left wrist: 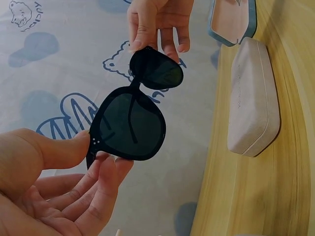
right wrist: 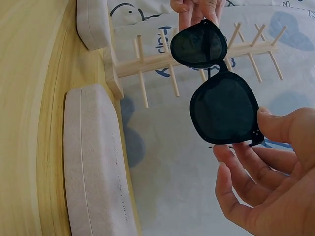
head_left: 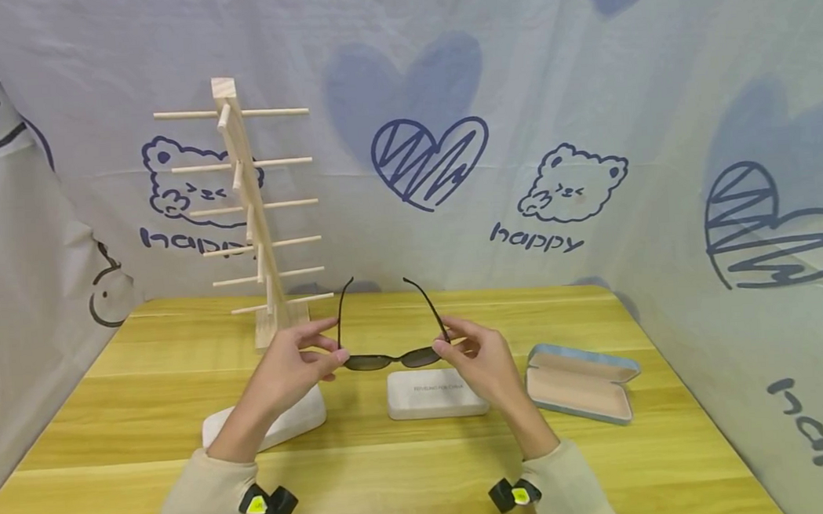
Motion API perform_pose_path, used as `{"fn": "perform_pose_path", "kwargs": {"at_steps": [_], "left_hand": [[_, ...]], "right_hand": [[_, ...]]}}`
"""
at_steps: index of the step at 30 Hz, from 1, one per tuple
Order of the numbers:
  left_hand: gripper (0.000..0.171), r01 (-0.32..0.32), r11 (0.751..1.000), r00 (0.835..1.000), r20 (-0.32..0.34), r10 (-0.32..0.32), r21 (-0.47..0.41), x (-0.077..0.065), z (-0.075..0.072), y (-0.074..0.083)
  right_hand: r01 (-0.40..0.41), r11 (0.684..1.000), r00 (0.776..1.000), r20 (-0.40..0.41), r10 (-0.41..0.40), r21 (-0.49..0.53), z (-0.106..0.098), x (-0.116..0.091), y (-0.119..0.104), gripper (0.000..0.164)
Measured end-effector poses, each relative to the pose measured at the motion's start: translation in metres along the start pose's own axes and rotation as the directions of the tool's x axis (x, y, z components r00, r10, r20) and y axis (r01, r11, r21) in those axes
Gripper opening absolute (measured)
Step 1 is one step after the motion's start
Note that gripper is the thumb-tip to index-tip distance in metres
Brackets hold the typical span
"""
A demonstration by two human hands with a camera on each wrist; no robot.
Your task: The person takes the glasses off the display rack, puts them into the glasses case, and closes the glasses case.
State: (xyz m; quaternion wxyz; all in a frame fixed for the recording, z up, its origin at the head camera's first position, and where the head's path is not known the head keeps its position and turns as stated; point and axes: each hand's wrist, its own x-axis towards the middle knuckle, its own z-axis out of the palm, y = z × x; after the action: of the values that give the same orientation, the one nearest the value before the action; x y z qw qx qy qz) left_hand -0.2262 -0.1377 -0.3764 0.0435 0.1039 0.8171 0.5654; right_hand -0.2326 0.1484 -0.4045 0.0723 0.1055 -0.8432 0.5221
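A pair of black sunglasses (head_left: 393, 359) is held up over the table, temples unfolded and pointing away toward the back. My left hand (head_left: 296, 362) pinches its left end between thumb and fingers. At the right end my right hand (head_left: 480, 355) pinches the frame by the hinge in the same way. Both dark lenses face me in the left wrist view, where the near lens (left wrist: 130, 125) shows large. Below the sunglasses lies a closed white glasses case (head_left: 427, 397) with small lettering. Another white case (head_left: 297, 421) is partly hidden under my left forearm.
A wooden display stand (head_left: 257, 219) with several rows of pegs rises at the back left, behind my left hand. To the right, a blue glasses case (head_left: 582, 384) lies open, its pale lining showing. A printed cloth (head_left: 427, 51) hangs behind the wooden table (head_left: 397, 486).
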Motion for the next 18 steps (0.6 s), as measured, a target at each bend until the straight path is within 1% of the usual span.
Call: {"fn": "perform_pose_path", "kwargs": {"at_steps": [8, 14, 18], "left_hand": [[0.06, -0.011, 1.0, 1.0, 0.007, 0.011, 0.005, 0.0012, -0.0001, -0.002], [0.058, -0.046, 0.998, 0.999, -0.01, 0.046, 0.042, 0.0019, -0.0006, -0.0038], [0.058, -0.06, 0.997, 0.998, -0.017, 0.061, 0.058, 0.0022, -0.0009, -0.0051]], "right_hand": [[0.042, 0.998, 0.999, -0.005, -0.042, -0.04, 0.0011, -0.0004, 0.0009, 0.038], [0.082, 0.995, 0.997, 0.009, -0.081, -0.059, 0.0036, -0.0015, 0.0016, 0.03], [0.089, 0.993, 0.996, 0.02, -0.088, -0.071, 0.0053, -0.002, 0.0026, 0.026]]}}
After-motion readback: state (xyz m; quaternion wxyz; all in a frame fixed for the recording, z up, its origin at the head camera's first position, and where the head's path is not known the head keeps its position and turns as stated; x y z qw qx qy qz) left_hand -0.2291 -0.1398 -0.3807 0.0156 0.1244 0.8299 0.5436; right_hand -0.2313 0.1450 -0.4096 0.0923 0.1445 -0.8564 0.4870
